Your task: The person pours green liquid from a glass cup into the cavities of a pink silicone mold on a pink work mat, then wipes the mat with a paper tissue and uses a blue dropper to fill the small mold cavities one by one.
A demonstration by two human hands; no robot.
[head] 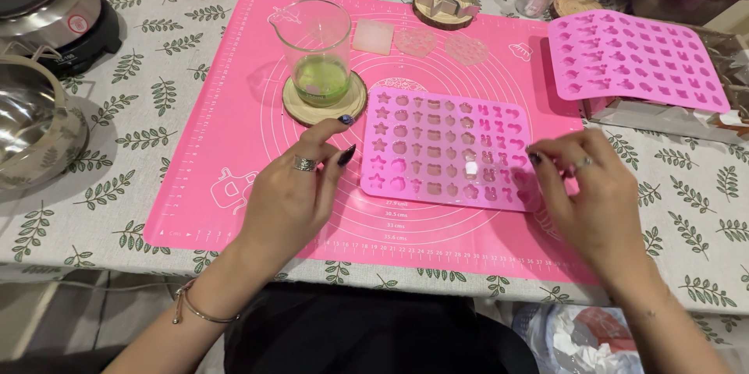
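I see the pink silicone mold (445, 148) flat mid-mat on the pink baking mat (234, 109) near the desk's front edge, left hand (292, 191) and right hand (597, 194) flanking, fingers loose, steadying its edges, grasping nothing.

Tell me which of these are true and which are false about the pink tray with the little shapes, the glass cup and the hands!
1. The mold lies on a pink mat. True.
2. The beaker is full to the top. False: only a little green liquid sits at its bottom.
3. The beaker stands on a wooden coaster. True.
4. The left hand holds the beaker. False: it rests by the mold's left edge, apart from the beaker.
5. The right hand is at the mold's right edge. True.
6. A second mold is blue. False: it is pink too.
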